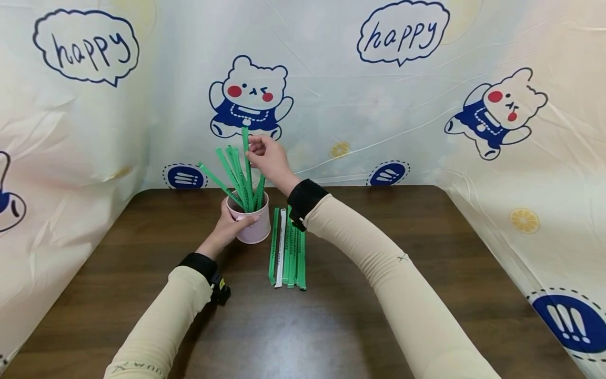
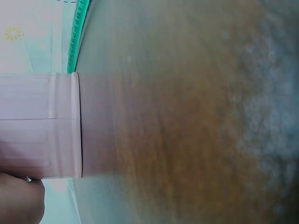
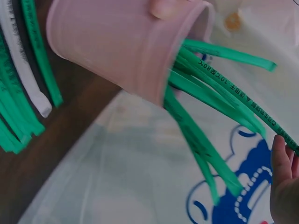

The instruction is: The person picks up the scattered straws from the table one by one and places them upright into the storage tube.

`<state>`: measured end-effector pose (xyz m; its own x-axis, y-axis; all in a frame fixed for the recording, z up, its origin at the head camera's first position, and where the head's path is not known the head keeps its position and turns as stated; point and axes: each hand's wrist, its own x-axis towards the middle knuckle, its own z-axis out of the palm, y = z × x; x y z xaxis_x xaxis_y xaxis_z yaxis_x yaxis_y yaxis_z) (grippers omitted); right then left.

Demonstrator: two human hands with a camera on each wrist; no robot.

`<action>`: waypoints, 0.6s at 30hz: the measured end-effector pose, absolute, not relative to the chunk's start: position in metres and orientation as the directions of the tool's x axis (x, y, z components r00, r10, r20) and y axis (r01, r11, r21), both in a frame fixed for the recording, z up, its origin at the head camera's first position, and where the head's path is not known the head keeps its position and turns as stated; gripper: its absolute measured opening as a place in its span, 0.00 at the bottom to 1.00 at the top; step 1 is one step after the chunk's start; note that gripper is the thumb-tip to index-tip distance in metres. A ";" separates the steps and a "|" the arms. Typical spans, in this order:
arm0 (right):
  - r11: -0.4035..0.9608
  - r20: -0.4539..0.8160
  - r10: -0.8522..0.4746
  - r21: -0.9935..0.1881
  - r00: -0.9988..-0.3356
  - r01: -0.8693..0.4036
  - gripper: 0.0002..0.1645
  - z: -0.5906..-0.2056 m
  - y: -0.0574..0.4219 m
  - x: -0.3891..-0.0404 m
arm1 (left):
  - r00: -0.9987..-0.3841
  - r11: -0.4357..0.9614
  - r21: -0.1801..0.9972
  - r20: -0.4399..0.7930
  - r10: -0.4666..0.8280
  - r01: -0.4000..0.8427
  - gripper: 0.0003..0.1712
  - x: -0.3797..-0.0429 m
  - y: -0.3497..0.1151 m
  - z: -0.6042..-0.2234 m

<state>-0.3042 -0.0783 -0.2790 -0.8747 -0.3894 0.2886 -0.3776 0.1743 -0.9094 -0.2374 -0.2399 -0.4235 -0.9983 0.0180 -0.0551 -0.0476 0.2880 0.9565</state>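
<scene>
We see a pale, creased sheet [image 1: 331, 116] hanging behind and beside a dark brown wood-grain desk [image 1: 416, 221]. On the sheet we make out bears [image 1: 258, 87], speech bubbles [image 1: 87, 47] reading "happy", orange slices [image 1: 524, 220] and blue ovals [image 1: 388, 173]. We notice soft glare [image 1: 305, 321] on the desk's near part.

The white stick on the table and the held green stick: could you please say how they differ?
The white stick lies flat on the table; the held green stick stands nearly upright in the cup. No hand touches the white stick; the right hand pinches the green one. Both are slim.
</scene>
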 end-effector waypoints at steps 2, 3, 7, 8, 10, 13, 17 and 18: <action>0.184 0.283 -0.396 -0.907 -0.873 -0.378 0.22 -0.288 -0.079 -0.304 | -0.998 0.281 0.959 -0.054 0.019 -0.047 0.61 -0.238 -0.240 -0.425; 0.189 0.283 -0.397 -0.905 -0.873 -0.380 0.22 -0.292 -0.079 -0.304 | -0.998 0.281 0.959 -0.052 0.020 -0.045 0.61 -0.238 -0.240 -0.425; 0.197 0.280 -0.404 -0.903 -0.871 -0.382 0.22 -0.303 -0.081 -0.303 | -0.999 0.270 0.962 -0.046 0.019 -0.039 0.60 -0.240 -0.241 -0.426; 0.205 0.274 -0.406 -0.902 -0.872 -0.379 0.22 -0.306 -0.081 -0.302 | -0.999 0.265 0.963 -0.047 0.019 -0.040 0.60 -0.240 -0.241 -0.426; 0.220 0.267 -0.409 -0.899 -0.873 -0.378 0.22 -0.311 -0.082 -0.302 | -0.998 0.263 0.964 -0.052 0.018 -0.046 0.60 -0.241 -0.241 -0.427; 0.242 0.255 -0.412 -0.895 -0.875 -0.375 0.23 -0.317 -0.081 -0.301 | -0.998 0.266 0.963 -0.056 0.016 -0.049 0.61 -0.242 -0.242 -0.429; 0.255 0.248 -0.407 -0.893 -0.879 -0.370 0.22 -0.323 -0.081 -0.301 | -0.998 0.271 0.961 -0.058 0.011 -0.052 0.61 -0.242 -0.241 -0.428; 0.256 0.246 -0.406 -0.894 -0.880 -0.367 0.22 -0.324 -0.081 -0.302 | -0.998 0.271 0.961 -0.061 0.011 -0.056 0.61 -0.241 -0.241 -0.427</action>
<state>-0.3020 -0.0808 -0.3242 -0.8804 -0.4057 0.2456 -0.3674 0.2559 -0.8942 -0.2414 -0.2409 -0.4268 -0.9981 0.0105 -0.0611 -0.0560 0.2710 0.9610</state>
